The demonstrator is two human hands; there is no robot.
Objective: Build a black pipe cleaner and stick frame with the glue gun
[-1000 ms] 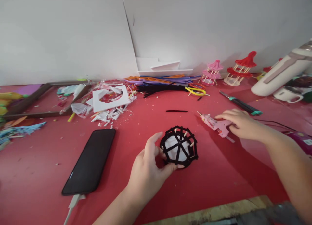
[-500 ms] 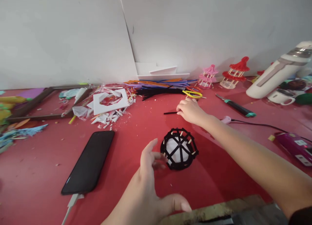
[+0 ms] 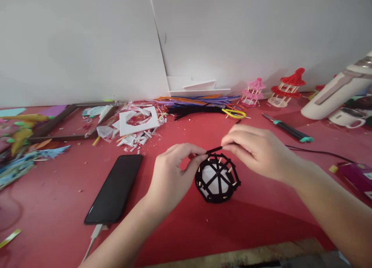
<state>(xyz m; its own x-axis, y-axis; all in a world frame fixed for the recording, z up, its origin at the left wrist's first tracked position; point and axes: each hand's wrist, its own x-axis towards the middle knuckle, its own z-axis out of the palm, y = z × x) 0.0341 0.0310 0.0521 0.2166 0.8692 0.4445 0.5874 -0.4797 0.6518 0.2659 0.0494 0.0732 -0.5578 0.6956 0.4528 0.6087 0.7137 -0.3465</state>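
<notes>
Between my two hands a short black pipe cleaner is stretched, just above the far rim of a small black frame. My left hand pinches its left end between thumb and fingers. My right hand pinches the other end. The round black frame, with spokes, short pale sticks and a white base, stands on the red table by itself. The glue gun is hidden behind my right hand and forearm; its black cord shows at the right.
A phone on a cable lies at left. White foam scraps, pipe cleaners and yellow-handled scissors lie along the back. Farther right are pink and red pagoda models, a craft knife, a flask and a mug.
My left hand let go of the black frame. My right hand left the glue gun, picked up the black pipe cleaner from the table and brought it nearer, and both hands now hold it.
</notes>
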